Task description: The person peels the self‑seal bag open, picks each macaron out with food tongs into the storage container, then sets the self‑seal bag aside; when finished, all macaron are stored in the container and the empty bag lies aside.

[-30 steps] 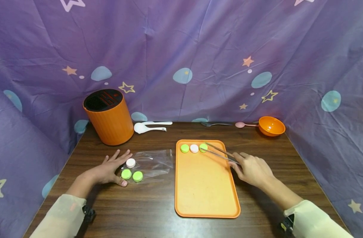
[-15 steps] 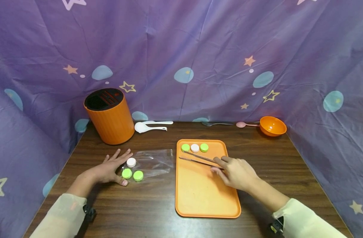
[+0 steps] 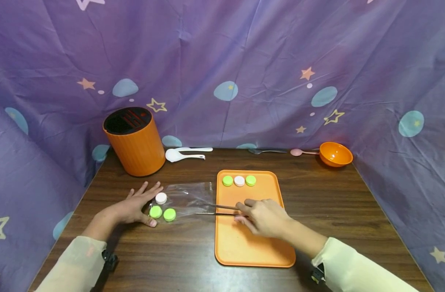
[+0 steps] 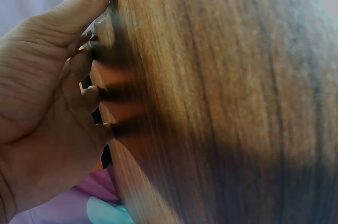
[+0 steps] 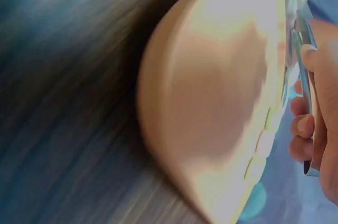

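My right hand [image 3: 266, 218] grips metal tongs [image 3: 226, 207] over the tray. Their two arms stand apart, the tips pointing left over a clear plastic bag [image 3: 187, 194]. My left hand [image 3: 125, 210] rests at the bag's left end with fingers spread and thumb apart. Between its thumb and fingers lie a white round cap [image 3: 161, 198] and a green cap [image 3: 155, 211], with another green cap [image 3: 169, 214] just to the right. On the orange tray [image 3: 251, 253], a green cap [image 3: 227, 181], a white cap [image 3: 239, 181] and a green cap [image 3: 250, 180] form a row near the far edge.
An orange knife block [image 3: 136, 148] stands at the back left, beside white spoons [image 3: 175, 155]. Along the back lie a fork [image 3: 266, 151] and a pink spoon [image 3: 297, 152], next to an orange bowl [image 3: 335, 155]. A purple curtain [image 3: 193, 73] hangs behind the table.
My right hand has moved left with the tongs, from the green cap at the right of the tray's row to over the bag. The left hand has stayed put.
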`<state>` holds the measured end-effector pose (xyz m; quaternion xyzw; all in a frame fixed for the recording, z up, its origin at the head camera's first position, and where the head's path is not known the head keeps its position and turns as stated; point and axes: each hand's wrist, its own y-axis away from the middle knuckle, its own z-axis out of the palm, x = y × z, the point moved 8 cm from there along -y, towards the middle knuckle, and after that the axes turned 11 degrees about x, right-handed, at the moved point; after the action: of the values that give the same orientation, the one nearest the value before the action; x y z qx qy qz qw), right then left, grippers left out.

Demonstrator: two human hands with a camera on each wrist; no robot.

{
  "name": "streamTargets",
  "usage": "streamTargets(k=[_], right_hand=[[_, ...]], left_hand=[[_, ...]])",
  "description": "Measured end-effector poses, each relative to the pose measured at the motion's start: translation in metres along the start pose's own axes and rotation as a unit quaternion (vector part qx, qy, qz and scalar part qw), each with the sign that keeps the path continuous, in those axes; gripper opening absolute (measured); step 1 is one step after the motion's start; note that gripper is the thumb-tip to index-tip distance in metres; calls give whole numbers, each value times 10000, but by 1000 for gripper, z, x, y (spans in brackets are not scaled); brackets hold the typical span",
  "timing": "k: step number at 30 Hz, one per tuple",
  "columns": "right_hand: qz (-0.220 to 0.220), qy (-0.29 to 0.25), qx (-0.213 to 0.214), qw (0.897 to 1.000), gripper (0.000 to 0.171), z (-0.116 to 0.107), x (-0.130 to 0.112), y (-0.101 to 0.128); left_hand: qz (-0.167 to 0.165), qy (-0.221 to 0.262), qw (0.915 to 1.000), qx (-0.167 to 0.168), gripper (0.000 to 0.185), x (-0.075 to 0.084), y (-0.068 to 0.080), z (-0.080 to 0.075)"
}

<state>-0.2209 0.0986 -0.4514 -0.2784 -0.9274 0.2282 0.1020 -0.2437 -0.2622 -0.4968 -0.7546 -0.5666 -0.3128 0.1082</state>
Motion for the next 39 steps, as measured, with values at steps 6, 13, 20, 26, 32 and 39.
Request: streamTargets(k=[6, 13, 20, 26, 32, 39], right_hand=[[-166, 39, -277, 9995, 27, 15, -18, -19], [-309, -16, -178, 9994, 29, 26, -32, -35], [-333, -38, -112, 9994, 32, 31, -38, -45], [-397, 21, -136, 9991, 34, 37, -44, -49], [-475, 65, 108, 9988, 31, 36, -46, -49], [-404, -3, 65, 9992, 30, 30, -43, -47]], left_hand=[[14, 69, 10000, 25, 125, -8, -2, 1], [187, 129, 9997, 120, 126, -22, -8, 5], [239, 344, 9991, 7, 127, -9, -3, 0], [-27, 104, 9999, -13, 124, -3, -1, 0], [-55, 86, 9999, -2, 125, -2, -1, 1], [-92, 30, 9999, -35, 125, -5, -2, 1]])
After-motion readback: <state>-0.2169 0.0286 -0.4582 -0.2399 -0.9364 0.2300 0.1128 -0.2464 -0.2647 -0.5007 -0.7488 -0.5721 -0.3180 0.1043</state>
